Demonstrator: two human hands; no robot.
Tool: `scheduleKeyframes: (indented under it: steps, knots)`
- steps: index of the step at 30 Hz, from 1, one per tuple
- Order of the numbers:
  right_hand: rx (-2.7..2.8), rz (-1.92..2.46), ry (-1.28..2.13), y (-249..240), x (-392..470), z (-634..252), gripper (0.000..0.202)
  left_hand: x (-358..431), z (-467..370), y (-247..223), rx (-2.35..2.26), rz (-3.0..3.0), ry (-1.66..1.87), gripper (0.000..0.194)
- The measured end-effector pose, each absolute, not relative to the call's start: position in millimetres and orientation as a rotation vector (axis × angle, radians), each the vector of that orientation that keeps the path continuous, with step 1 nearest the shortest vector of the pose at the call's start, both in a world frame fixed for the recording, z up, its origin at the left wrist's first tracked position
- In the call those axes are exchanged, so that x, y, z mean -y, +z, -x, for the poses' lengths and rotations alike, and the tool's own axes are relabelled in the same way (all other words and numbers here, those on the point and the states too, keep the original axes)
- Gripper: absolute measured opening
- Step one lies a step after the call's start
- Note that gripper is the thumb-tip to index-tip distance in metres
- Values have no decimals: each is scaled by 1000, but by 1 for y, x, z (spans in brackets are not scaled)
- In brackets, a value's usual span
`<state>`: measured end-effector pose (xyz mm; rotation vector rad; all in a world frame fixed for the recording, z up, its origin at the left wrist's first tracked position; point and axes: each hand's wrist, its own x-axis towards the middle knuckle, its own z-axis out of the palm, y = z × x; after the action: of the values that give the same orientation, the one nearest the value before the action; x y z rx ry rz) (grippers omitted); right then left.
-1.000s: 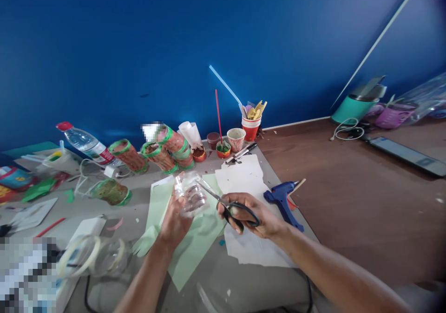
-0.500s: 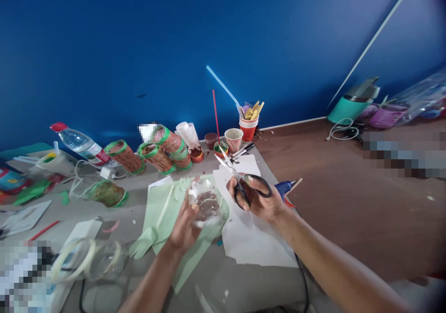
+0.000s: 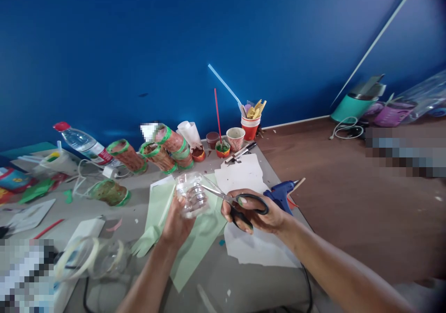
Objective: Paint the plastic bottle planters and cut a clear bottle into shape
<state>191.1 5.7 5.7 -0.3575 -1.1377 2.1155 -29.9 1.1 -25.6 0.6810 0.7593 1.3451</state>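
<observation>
My left hand is wrapped round a clear, ribbed piece of plastic bottle, held up over the table. In my right hand are black-handled scissors, my fingers through the loops. Their blades are parted and point left, with the tips at the right side of the bottle piece; whether they touch the plastic I cannot tell. Beneath my hands lie a sheet of light green paper and torn white paper. A blue glue gun rests just behind my right hand.
Painted brown and green tubes stand at the back left, beside a red-capped water bottle. Paper cups line the wall, one stack holding plastic cutlery. Clear plastic rings lie front left. A black cable hangs at the right edge.
The scissors have swung down from pointing up to pointing left, bringing their blades to the bottle piece. My left hand has shifted slightly left and up with the plastic.
</observation>
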Motion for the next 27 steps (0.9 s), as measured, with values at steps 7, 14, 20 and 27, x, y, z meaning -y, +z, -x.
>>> scheduleKeyframes:
  steps: [7, 14, 20, 27]
  knots:
    - [1048, 439, 2062, 1, -10, -189, 40, 10, 19, -21, -790, -809, 1225, 72]
    - [1001, 397, 1993, 6, -15, -202, 42, 4, 23, -21, -820, -719, 1264, 72]
    - [1101, 348, 2091, 8, -9, -197, 42, -1, 28, -25, -807, -669, 1288, 56]
    - [1094, 357, 2143, 5, -9, -193, 39, -4, 30, -28, -830, -651, 1314, 53]
